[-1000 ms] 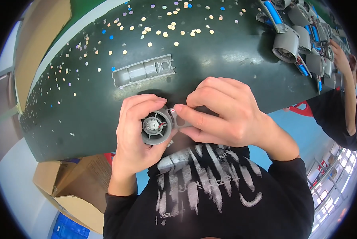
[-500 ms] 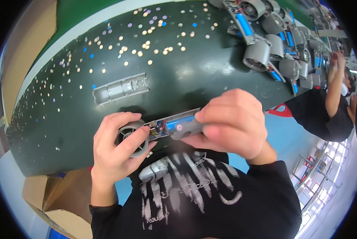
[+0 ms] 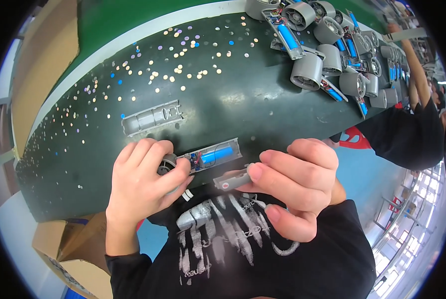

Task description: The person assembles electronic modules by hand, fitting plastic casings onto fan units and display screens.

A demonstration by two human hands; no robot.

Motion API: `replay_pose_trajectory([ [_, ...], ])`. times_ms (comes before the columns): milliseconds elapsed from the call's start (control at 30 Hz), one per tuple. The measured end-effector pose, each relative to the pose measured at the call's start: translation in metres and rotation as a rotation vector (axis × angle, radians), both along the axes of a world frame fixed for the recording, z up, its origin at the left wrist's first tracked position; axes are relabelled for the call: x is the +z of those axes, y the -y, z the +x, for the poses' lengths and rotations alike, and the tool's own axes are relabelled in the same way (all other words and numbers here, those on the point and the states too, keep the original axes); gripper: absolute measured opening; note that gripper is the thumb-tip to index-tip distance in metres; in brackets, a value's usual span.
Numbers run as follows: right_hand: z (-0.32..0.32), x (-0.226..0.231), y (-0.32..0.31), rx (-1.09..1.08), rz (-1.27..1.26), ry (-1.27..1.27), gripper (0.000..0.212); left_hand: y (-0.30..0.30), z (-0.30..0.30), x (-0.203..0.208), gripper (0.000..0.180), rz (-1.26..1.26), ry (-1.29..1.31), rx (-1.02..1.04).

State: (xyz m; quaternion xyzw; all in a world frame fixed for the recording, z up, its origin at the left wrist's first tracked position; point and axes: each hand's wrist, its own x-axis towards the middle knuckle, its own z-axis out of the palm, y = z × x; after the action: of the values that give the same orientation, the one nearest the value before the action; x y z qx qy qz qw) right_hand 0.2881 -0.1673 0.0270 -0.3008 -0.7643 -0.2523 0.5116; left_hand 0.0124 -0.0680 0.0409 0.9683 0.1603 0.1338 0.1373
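Head view: left hand (image 3: 143, 174) is wrapped round the fan (image 3: 166, 166) by the table's (image 3: 93, 184) near edge, right hand (image 3: 297, 184) pinching the cover (image 3: 229, 182), apart. Tip the fan and the battery (image 3: 217, 155) could probably slide out, tugging wires (image 3: 201, 162).

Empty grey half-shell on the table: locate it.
In the head view, the empty grey half-shell lies left of centre on the dark table, just beyond the left hand.

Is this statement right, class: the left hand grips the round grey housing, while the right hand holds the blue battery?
The battery is wrong: in the head view, the right hand holds a grey cover, while the blue battery lies in the open case. The left hand grips the round grey housing.
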Motion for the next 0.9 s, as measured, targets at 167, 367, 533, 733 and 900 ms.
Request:
replay_pose_trajectory([
  [167, 0.004, 0.008, 0.007, 0.037, 0.022, 0.044, 0.028, -0.005, 0.005, 0.004, 0.034, -0.096, -0.040, -0.022],
  [367, 0.000, 0.015, 0.007, 0.047, 0.017, 0.038, 0.024, -0.001, 0.002, -0.004, 0.039, -0.077, 0.008, 0.015],
  [533, 0.009, 0.024, 0.020, -0.026, -0.194, 0.021, 0.035, 0.000, -0.005, -0.002, 0.039, -0.026, -0.022, 0.021],
  [733, 0.001, -0.012, 0.000, 0.109, -0.560, -0.109, 0.055, -0.007, 0.002, -0.013, 0.024, 0.048, 0.047, -0.073],
  [900, -0.012, -0.026, -0.015, 0.217, -0.642, -0.132, 0.047, -0.004, 0.004, -0.028, 0.034, -0.088, 0.204, 0.004],
])
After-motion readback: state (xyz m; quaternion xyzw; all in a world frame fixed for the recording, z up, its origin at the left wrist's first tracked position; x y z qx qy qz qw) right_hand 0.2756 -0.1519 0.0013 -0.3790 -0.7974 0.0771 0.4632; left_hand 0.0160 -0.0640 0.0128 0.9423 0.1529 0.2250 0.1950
